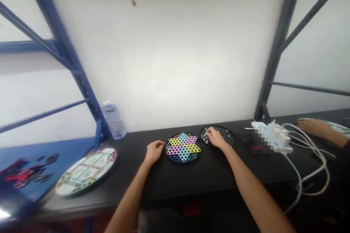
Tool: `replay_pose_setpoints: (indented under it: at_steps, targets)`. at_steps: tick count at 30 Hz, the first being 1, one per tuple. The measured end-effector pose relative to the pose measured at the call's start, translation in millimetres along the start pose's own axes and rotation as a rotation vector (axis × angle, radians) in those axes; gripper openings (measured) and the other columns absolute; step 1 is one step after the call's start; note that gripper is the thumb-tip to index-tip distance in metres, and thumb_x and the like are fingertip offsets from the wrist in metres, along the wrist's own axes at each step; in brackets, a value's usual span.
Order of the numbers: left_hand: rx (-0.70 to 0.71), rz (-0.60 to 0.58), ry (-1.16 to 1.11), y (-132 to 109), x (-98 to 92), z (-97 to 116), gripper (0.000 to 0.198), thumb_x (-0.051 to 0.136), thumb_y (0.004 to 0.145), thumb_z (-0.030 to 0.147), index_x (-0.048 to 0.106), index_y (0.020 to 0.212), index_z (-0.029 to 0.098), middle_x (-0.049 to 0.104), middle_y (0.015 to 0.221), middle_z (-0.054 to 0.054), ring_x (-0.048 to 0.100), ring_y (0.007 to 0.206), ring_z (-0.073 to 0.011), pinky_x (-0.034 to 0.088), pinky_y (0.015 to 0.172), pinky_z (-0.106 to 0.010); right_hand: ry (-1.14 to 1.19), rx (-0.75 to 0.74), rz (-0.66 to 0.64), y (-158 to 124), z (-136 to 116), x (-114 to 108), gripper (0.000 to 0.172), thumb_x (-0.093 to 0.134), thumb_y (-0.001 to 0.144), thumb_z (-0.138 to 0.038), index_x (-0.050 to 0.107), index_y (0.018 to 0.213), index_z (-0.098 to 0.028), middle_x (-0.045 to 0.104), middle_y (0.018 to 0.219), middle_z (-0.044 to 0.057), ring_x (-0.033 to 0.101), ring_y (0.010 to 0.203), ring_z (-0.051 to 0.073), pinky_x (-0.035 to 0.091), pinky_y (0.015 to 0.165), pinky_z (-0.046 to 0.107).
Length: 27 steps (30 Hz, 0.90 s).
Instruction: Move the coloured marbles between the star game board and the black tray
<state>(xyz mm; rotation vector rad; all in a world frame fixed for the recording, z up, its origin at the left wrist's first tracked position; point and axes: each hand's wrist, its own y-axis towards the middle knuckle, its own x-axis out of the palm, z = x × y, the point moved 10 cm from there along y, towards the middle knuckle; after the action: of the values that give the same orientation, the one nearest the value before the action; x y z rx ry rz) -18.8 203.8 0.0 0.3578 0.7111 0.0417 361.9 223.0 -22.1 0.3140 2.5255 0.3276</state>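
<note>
A round Chinese checkers board (183, 148) with a coloured six-pointed star of holes lies on the black table. At its left rim is my left hand (154, 151), fingers curled and pressed together; whether they grip the rim or a small piece cannot be made out. To the right of the board sits a shallow round black tray (232, 140) with small light pieces in it. My right hand (214, 137) reaches over the tray's left part, thumb and fingers pinched down among the pieces. What the pinch holds is too small to tell.
A round printed board (87, 172) lies at the left, before a clear plastic bottle (115, 122). On the right are a white power strip (281, 140) with looping cables (324, 160) and another person's hand (310, 125) on a board. Metal shelf posts (79, 76) frame the wall.
</note>
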Motion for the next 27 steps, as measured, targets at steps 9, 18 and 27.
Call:
replay_pose_setpoints:
  at_steps: [9,18,27]
  targets:
    - [-0.010,0.010,0.007,0.1,-1.8,0.9,0.023,0.051,0.075,0.026,0.070,0.084,0.018,0.068,0.068,-0.001,0.061,0.060,-0.0142,0.047,0.062,-0.024,1.367,0.350,-0.139,2.8,18.8,12.6,0.014,0.051,0.080,-0.018,0.041,0.071,-0.020,0.024,0.048,-0.009,0.022,0.037,0.006,0.020,0.031,0.016]
    - [0.013,0.020,0.034,1.3,-2.9,2.9,0.023,0.051,0.075,0.026,0.070,0.083,0.019,0.068,0.069,-0.001,0.061,0.061,-0.0142,0.047,0.063,-0.024,1.428,0.394,-0.104,2.8,20.9,18.1,0.015,0.049,0.082,-0.031,0.048,0.073,-0.019,0.026,0.047,-0.008,0.021,0.035,0.006,0.018,0.030,0.017]
    - [0.012,0.001,0.021,1.5,-1.1,2.3,0.023,0.051,0.075,0.027,0.070,0.084,0.019,0.069,0.071,-0.001,0.062,0.061,-0.0147,0.047,0.062,-0.024,1.029,0.379,0.154,1.7,38.0,0.9,0.038,0.045,0.085,-0.040,0.027,0.057,-0.022,0.032,0.045,-0.006,0.024,0.035,0.007,0.016,0.035,0.021]
